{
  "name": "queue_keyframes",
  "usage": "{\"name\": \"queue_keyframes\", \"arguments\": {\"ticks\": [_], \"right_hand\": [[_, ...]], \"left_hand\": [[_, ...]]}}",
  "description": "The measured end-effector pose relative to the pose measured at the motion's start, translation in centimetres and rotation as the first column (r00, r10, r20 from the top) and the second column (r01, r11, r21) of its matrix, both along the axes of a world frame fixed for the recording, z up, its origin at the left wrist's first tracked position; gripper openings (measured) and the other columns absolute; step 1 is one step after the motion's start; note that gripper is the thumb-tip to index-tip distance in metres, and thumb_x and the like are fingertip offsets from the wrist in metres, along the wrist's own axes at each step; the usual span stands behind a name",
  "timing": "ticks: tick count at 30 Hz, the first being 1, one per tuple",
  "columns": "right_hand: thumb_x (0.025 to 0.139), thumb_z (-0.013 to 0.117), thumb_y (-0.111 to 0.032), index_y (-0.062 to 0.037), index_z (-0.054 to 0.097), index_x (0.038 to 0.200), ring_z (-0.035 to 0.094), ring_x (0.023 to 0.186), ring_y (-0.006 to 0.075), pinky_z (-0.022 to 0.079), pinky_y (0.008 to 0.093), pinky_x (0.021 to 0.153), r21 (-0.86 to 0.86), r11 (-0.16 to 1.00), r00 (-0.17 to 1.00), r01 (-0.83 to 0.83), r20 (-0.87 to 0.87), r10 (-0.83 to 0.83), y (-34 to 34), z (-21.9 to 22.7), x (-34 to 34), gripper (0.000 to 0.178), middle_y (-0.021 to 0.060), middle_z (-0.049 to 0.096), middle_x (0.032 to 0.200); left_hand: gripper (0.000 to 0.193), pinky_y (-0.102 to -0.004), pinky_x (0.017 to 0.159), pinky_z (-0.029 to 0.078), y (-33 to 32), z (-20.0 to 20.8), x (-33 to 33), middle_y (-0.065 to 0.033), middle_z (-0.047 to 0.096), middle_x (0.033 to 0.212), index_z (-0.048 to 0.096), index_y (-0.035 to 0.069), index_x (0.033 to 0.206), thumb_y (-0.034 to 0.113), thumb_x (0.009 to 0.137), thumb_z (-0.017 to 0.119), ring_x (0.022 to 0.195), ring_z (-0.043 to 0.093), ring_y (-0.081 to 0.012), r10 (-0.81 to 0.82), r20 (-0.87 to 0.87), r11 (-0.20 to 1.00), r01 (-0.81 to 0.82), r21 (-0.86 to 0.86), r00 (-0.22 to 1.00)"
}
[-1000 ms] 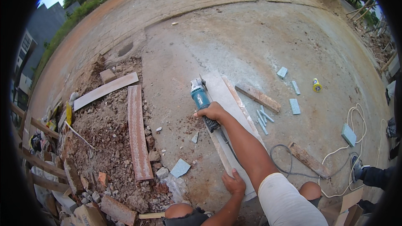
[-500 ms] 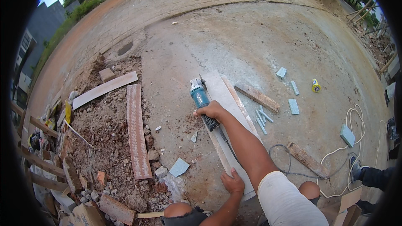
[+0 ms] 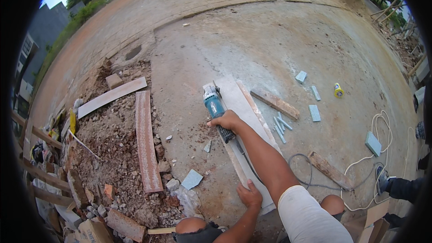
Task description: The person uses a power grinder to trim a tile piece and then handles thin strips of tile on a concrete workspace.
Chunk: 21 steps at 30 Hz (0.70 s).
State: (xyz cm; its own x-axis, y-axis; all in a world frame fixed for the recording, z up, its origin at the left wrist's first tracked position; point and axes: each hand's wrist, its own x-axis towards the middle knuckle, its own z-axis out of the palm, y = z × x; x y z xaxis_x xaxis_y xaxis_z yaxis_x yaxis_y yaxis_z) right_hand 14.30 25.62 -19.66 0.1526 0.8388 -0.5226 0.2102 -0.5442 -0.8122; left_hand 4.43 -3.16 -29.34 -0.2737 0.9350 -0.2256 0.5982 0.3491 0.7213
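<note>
A teal angle grinder (image 3: 213, 106) with a silver head and a thin upright disc is in my right hand (image 3: 227, 121). My fingers wrap round its body, and the disc stands at the left edge of a long pale grey slab (image 3: 233, 91), near its far end. Whether the disc touches the slab I cannot tell. Nearer to me, my left hand (image 3: 249, 194) lies on the slab's near part, fingers over its left edge. My right forearm crosses above the slab and hides part of it. The grinder's dark cord (image 3: 245, 155) trails along the slab under that arm.
Right of the slab lie a wooden block (image 3: 275, 104), thin pale strips (image 3: 280, 128), several cut bluish pieces and a yellow can (image 3: 338, 91). A white cable (image 3: 375, 119) loops near another person's shoe (image 3: 382, 180). Rubble (image 3: 112, 148) with a reddish strip (image 3: 148, 144) lies left.
Both hands keep their hold, and the grinder stays at the slab's left edge with hardly any shift. At the far right, another person's dark shoe has moved slightly.
</note>
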Motion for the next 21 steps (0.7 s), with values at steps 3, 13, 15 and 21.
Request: {"name": "queue_keyframes", "arguments": {"ticks": [3,13,15,21], "right_hand": [[0.055,0.087,-0.037,0.0128,0.063,0.097,0.066,0.084,0.0275,0.050,0.0341,0.073,0.005,1.000,1.000,0.005,0.012,-0.005,-0.7,0.0,0.0,0.070,0.0221,0.066,0.096],[0.055,0.086,-0.040,0.0107,0.065,0.097,0.066,0.086,0.0283,0.051,0.0341,0.076,-0.002,1.000,0.999,-0.021,0.050,0.021,-1.5,0.0,0.2,0.069,0.0219,0.066,0.099],[0.054,0.087,-0.040,0.0110,0.065,0.097,0.066,0.086,0.0283,0.051,0.0341,0.076,-0.003,1.000,0.998,-0.023,0.055,0.024,-1.5,0.0,0.2,0.070,0.0220,0.066,0.099],[0.054,0.087,-0.039,0.0123,0.064,0.096,0.067,0.086,0.0282,0.051,0.0341,0.076,-0.007,1.000,0.998,-0.018,0.053,0.019,-1.3,0.2,0.1,0.071,0.0223,0.066,0.098]], "left_hand": [[0.055,-0.0486,0.091,0.040,0.0,0.0,-0.1,-0.0295,0.050,0.111,0.047,-0.009,0.120,0.039,0.094,0.050,0.104,0.050,-0.0463,-0.012,0.007,1.000,0.012,-0.018,1.000],[0.055,-0.0491,0.091,0.040,0.2,0.3,0.0,-0.0294,0.050,0.112,0.047,-0.009,0.120,0.040,0.094,0.049,0.105,0.050,-0.0463,-0.010,0.013,1.000,0.010,-0.020,1.000],[0.056,-0.0492,0.091,0.040,0.2,0.8,0.1,-0.0294,0.050,0.112,0.047,-0.009,0.119,0.041,0.094,0.049,0.105,0.050,-0.0463,-0.004,0.023,1.000,0.004,-0.006,1.000],[0.057,-0.0495,0.091,0.040,0.1,0.2,0.0,-0.0294,0.051,0.111,0.047,-0.009,0.119,0.041,0.094,0.048,0.104,0.050,-0.0465,0.000,0.003,1.000,0.000,0.011,1.000]]}}
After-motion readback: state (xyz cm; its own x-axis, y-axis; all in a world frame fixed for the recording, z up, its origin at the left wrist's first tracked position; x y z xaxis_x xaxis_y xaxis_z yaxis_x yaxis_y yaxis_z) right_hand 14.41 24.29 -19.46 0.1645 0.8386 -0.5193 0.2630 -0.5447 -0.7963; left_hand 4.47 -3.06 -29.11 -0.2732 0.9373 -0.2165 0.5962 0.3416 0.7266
